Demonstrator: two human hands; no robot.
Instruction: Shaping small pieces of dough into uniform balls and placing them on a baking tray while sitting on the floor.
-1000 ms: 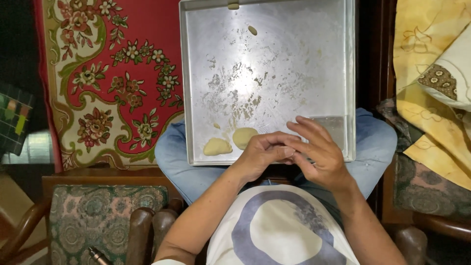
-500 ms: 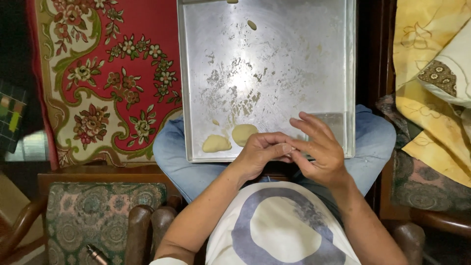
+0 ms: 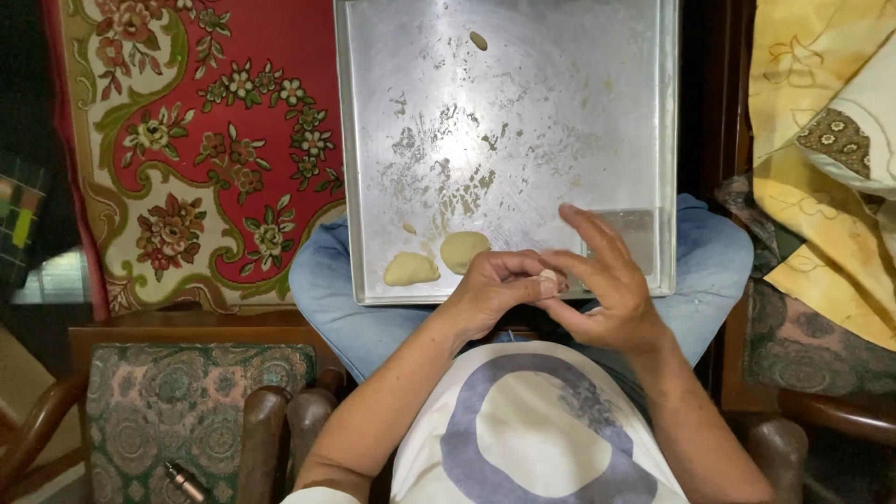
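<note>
A square metal baking tray [image 3: 597, 112] rests on my lap, its surface smeared with flour and dough marks. Two pale dough pieces lie near its front edge: one [image 3: 411, 270] at the left and one [image 3: 464, 250] just right of it. A small dough scrap [image 3: 478, 40] sits near the far edge. My left hand [image 3: 490, 291] and my right hand [image 3: 602, 285] meet over the tray's front rim and pinch a small dough ball [image 3: 550, 277] between their fingertips.
A red floral carpet [image 3: 196, 149] covers the floor at the left. A wooden chair with a patterned cushion [image 3: 177, 401] stands at the lower left. Yellow embroidered cloth [image 3: 821, 140] lies on furniture at the right.
Both hands stay together at the tray's front edge. The fingers have shifted slightly around the small dough ball, which now shows between them.
</note>
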